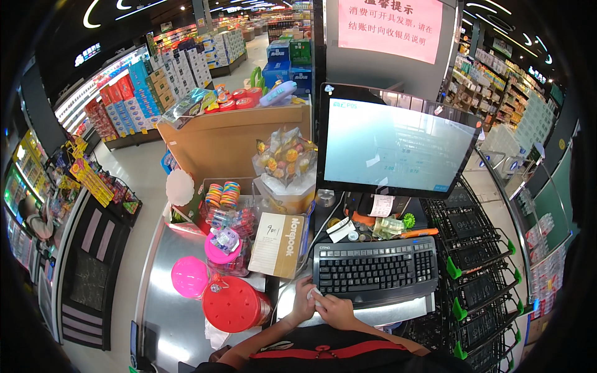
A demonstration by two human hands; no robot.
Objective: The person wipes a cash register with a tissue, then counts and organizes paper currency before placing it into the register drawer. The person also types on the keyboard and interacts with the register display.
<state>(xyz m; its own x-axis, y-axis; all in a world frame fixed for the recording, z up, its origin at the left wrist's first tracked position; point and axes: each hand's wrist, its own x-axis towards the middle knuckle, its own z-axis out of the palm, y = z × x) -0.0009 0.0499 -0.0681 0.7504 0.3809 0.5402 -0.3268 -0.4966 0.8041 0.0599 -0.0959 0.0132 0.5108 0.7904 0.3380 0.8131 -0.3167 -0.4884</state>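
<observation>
My left hand [303, 302] is curled around a small crumpled white wad, likely tissue [314, 293], just in front of the left end of a black computer keyboard [373, 270]. The fingers of my right hand [336, 311] press onto the same wad from the right, so most of it is hidden. Both hands are over the counter's pale front edge [401, 305]. Left of them lies a notebook [275, 245] with a white and brown cover that bears writing. A large red-lidded tub [231, 303] stands close to my left forearm.
Beyond the keyboard are a lit POS monitor [396, 144], banknotes [389, 227] and an orange cutter [419, 232]. Stacked black shopping baskets [475, 265] with green handle ends stand to the right. A pink balloon-like ball [190, 277] and wrapped lollipops [287, 156] are on the left.
</observation>
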